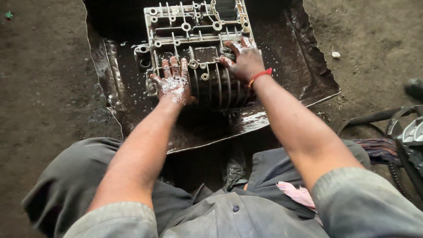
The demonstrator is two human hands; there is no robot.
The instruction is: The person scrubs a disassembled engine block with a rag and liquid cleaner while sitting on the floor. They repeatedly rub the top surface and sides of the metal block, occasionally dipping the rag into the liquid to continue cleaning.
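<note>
A cast metal engine casing (198, 39), silver-grey and roughly rectangular, lies in a shallow tray (304, 66) of dark, crumpled sheet metal holding a film of black, glistening liquid. The casing's upper face shows thin partition walls, round bosses and bolt holes; its near flank carries parallel curved ribs. The left hand (174, 81) lies flat on the near left corner of the casing, fingers extended and slightly spread, closed on nothing, its back speckled with wet, shiny droplets. The right hand (244, 59), just right of the left and apart from it, presses on the casing's right edge with fingers bent over a small dark object; whether that object is truly clasped cannot be told. A red thread band (260, 76) circles the right wrist. Below both hands, grey trousers (66, 185) cover the bent knees, and a pink rag (297, 194) rests on the right thigh. Right of the right forearm, a dark chain (392, 128) lies on packed, dusty earth.
</note>
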